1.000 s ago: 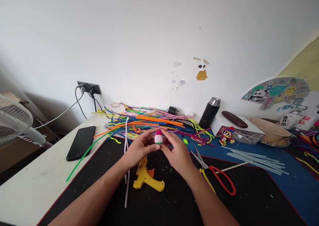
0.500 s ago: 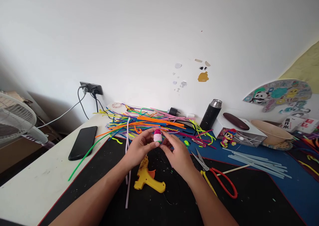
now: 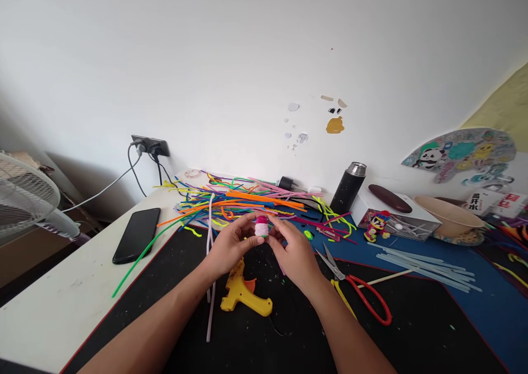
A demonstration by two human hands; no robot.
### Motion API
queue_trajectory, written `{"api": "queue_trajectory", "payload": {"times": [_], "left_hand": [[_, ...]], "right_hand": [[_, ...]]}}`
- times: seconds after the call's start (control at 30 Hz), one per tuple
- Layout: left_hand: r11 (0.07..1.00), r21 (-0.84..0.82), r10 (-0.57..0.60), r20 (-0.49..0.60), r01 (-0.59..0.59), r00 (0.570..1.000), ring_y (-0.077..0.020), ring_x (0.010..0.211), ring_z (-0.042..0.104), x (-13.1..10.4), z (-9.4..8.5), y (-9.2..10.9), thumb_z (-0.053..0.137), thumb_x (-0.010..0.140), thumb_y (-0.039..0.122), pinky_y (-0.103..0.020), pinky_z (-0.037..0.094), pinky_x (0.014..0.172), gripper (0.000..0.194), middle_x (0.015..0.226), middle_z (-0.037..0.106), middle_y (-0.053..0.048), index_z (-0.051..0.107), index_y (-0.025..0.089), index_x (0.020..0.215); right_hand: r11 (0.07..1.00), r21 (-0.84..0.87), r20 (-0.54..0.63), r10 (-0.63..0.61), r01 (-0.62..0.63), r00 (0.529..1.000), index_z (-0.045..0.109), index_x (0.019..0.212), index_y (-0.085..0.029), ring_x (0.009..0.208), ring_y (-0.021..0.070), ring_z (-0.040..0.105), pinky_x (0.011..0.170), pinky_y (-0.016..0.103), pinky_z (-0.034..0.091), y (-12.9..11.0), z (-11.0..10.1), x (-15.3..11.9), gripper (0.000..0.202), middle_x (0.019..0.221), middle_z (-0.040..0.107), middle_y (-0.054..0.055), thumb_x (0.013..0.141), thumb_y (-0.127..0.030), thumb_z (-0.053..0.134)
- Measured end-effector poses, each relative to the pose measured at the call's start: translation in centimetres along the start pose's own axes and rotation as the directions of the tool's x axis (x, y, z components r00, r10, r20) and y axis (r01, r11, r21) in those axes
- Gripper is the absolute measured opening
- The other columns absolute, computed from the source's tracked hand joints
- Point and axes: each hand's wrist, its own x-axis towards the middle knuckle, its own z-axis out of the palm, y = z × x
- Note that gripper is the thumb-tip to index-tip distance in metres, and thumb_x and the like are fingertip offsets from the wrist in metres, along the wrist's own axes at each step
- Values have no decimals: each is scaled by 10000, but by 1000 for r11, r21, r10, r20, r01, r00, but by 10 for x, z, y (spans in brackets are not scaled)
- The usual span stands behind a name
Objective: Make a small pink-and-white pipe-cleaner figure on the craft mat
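Note:
Between my two hands is a small figure wound from pipe cleaners [image 3: 261,229], magenta on top, pale pink in the middle, with some green at its lower edge. My left hand [image 3: 231,244] grips it from the left with thumb and fingers. From the right, the fingertips of my right hand [image 3: 291,247] close on it too. Just below my hands lies a yellow glue gun [image 3: 247,298] with an orange trigger, its nose end partly hidden by my left hand. Pale lilac pipe cleaners [image 3: 211,319] run beneath my left wrist.
Behind my hands spreads a pile of coloured pipe cleaners [image 3: 247,199]. Red-handled scissors [image 3: 367,297] lie open on the right, near clear glue sticks [image 3: 429,269] and a small finished figure [image 3: 377,226]. A black flask [image 3: 348,187] stands by the wall; a phone [image 3: 137,235] lies left.
The view has shifted very slightly. Both hands keep the pink figure in nearly the same place, with hardly any finger movement.

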Motion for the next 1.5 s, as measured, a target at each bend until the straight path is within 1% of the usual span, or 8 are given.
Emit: {"api": "queue_trajectory", "payload": {"times": [0.2, 0.4, 0.57, 0.73, 0.87, 1.1, 1.23, 1.5], "left_hand": [[996, 71, 58, -51, -55, 997, -236, 998, 687, 1, -1, 2, 854, 841, 357, -354, 537, 913, 575, 1141, 760, -76, 663, 236, 1369], [985, 160, 67, -26, -62, 997, -203, 884, 624, -2, 2, 5, 852, 827, 315, -335, 514, 854, 561, 968, 713, -39, 686, 220, 1355], [961, 261, 101, -32, -90, 994, -155, 750, 515, -4, 3, 7, 832, 845, 326, -292, 452, 744, 513, 781, 547, 27, 710, 221, 1332], [954, 285, 88, 40, -96, 995, -161, 785, 540, -6, 4, 12, 799, 879, 316, -300, 470, 783, 600, 829, 553, 22, 623, 254, 1449], [945, 306, 98, 73, -116, 992, -162, 801, 557, -8, 4, 15, 792, 882, 295, -301, 492, 799, 659, 876, 572, 16, 566, 259, 1501], [905, 389, 166, 45, -170, 985, -170, 792, 572, -7, 0, 11, 784, 890, 336, -306, 506, 775, 532, 870, 612, -5, 642, 187, 1381], [916, 375, 141, 25, -140, 990, -171, 779, 577, -8, 0, 10, 805, 869, 365, -307, 497, 763, 502, 844, 621, -3, 671, 167, 1311], [951, 292, 112, -38, -96, 993, -134, 678, 485, -6, 2, 11, 844, 825, 388, -281, 436, 709, 560, 711, 491, 60, 694, 160, 1314]], "right_hand": [[965, 215, 17, 151, -152, 988, 746, 1254, -243, 811, 231, 725, 776, 379, 601, -5, -5, 4, 317, 1009, 766, 79, 967, -326, 641], [760, 510, 259, 311, -403, 914, 771, 986, -188, 708, 199, 690, 684, 328, 561, -13, -10, 7, 432, 780, 718, 33, 929, -606, 674], [608, 614, 362, 350, -503, 864, 742, 875, -177, 677, 162, 656, 680, 304, 532, -19, -8, 6, 458, 756, 692, 18, 861, -634, 763], [493, 684, 371, 398, -537, 839, 742, 867, -166, 638, 137, 615, 658, 279, 481, -15, -8, 6, 440, 682, 661, -12, 788, -582, 860], [462, 702, 378, 404, -543, 833, 734, 835, -160, 622, 129, 593, 660, 281, 465, -14, -9, 6, 444, 655, 647, -21, 758, -568, 892], [471, 681, 389, 415, -560, 823, 744, 832, -163, 634, 141, 603, 644, 288, 441, -16, -7, 5, 461, 668, 672, -3, 723, -578, 914], [452, 694, 398, 407, -560, 822, 746, 825, -166, 633, 143, 608, 654, 295, 453, -15, -6, 5, 457, 661, 664, -6, 719, -575, 921], [346, 769, 424, 352, -537, 835, 714, 746, -160, 644, 147, 598, 652, 303, 475, -12, -1, 3, 457, 676, 659, 12, 785, -583, 882]]}}
